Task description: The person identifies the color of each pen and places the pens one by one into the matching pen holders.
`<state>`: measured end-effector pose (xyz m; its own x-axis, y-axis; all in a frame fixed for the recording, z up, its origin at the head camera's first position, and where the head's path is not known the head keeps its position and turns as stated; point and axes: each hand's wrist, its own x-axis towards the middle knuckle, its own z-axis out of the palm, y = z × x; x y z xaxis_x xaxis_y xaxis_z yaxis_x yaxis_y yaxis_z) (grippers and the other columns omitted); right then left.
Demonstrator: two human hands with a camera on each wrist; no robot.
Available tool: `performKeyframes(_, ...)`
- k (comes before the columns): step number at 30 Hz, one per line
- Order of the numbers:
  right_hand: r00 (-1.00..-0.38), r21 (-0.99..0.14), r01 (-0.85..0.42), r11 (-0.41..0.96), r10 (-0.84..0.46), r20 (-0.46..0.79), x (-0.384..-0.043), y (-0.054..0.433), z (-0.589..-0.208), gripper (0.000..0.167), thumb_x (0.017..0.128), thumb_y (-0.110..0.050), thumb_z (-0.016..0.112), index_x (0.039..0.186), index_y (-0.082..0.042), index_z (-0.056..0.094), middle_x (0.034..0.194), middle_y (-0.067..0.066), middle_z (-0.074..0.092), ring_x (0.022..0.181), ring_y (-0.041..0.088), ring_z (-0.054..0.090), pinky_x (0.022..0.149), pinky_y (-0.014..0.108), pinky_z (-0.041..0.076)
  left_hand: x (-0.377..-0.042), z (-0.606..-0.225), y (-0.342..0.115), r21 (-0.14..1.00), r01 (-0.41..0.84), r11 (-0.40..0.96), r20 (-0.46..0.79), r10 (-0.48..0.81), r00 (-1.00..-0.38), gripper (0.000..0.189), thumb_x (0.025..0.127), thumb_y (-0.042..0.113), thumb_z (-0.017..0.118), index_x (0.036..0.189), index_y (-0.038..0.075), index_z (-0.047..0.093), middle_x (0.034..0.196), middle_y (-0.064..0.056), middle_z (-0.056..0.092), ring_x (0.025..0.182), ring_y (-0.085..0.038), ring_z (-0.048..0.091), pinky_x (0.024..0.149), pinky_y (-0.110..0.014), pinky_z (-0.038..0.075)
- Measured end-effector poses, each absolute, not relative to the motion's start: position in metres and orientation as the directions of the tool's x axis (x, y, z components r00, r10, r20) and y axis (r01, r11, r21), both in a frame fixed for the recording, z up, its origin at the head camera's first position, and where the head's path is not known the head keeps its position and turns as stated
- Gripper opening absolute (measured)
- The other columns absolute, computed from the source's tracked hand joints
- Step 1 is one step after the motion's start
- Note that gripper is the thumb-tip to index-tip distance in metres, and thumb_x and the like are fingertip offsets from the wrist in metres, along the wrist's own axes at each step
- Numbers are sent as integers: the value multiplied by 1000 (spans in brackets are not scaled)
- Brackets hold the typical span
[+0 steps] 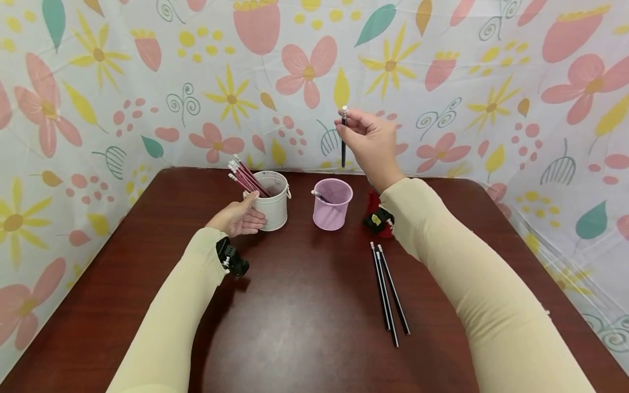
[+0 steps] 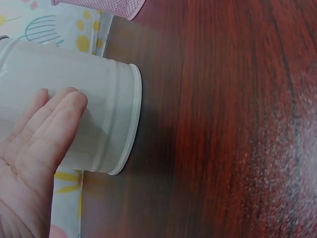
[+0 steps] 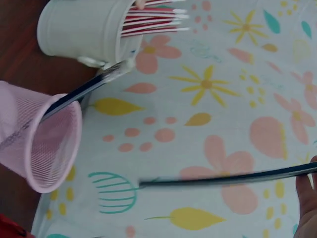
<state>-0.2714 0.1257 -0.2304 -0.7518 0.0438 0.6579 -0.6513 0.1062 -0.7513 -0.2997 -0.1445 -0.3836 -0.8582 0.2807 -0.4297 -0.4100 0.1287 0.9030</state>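
Observation:
My right hand (image 1: 371,136) pinches a dark pencil (image 1: 343,139) near its eraser end, high above the table, its other end pointing down. In the right wrist view that pencil (image 3: 223,177) stands apart from the pink mesh cup (image 3: 54,144). One dark pencil (image 1: 321,197) leans inside the pink cup (image 1: 330,218). The fingers of my left hand (image 1: 241,217) lie straight along the white bucket (image 1: 274,213), with the thumb up at its rim. Several red pencils (image 1: 250,177) stand tilted in the bucket. The left wrist view shows straight fingers at the bucket's side (image 2: 99,119).
Three dark pencils (image 1: 385,295) lie on the brown table (image 1: 295,305) in front of my right forearm. A red object (image 1: 372,203), mostly hidden by my right wrist and its camera, stands right of the pink cup. A flowered cloth (image 1: 304,33) hangs behind the table.

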Motion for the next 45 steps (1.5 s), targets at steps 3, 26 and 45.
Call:
performKeyframes(3,-760,-751,-638,169,19,650,-276,127,-239,21,84,13,61,104,18,64,94,24,68,77,-1,64,82,23,53,-300,-384,-143,903,-410,127,-430,280,-858,81,99,54,31,134,-19,37,136,-33,42,122,-37,49,106,-43,37)
performKeyframes(26,-796,-749,-593,296,-75,601,-292,122,-322,11,84,10,64,93,14,67,92,27,68,86,21,68,76,16,51,-299,-386,-142,907,-402,125,-421,256,-870,82,99,55,31,132,-20,39,132,-32,47,116,-34,55,104,-44,38)
performKeyframes(45,-842,-683,-509,524,-140,521,-294,133,-366,11,87,0,63,94,1,72,87,11,71,73,15,58,66,24,50,-298,-385,-143,904,-414,105,-427,255,-868,82,99,55,33,133,-20,38,126,-28,50,119,-36,52,105,-44,38)
